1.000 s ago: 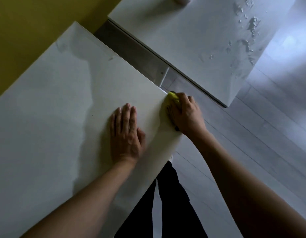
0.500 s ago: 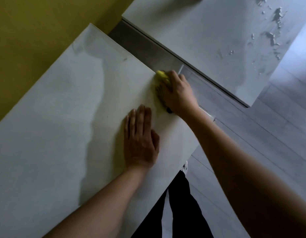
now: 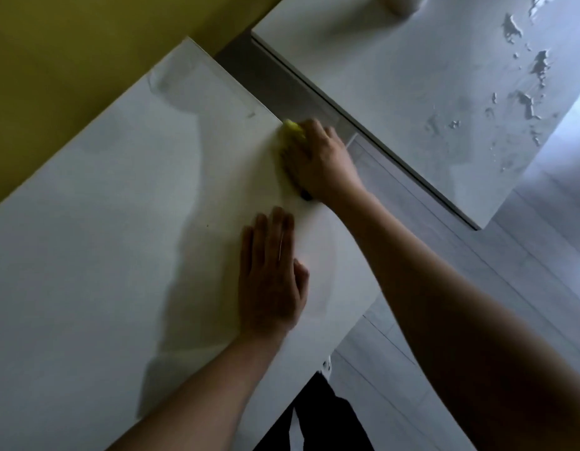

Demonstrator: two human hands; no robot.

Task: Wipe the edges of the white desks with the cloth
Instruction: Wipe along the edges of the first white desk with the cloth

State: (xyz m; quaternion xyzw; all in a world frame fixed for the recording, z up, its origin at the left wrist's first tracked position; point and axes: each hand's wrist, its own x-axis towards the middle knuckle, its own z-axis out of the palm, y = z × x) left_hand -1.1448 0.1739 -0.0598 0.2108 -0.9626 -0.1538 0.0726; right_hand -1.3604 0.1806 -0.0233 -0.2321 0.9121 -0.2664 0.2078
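No readable text, labels, brands, numbers or signs anywhere: nothing legible on either white desk, the yellow cloth, the wall or the floor.

Head view looks steeply down (close) onto desk (image 3: 119,255).

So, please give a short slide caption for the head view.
Right hand presses a yellow cloth along the near desk edge; left hand lies flat.
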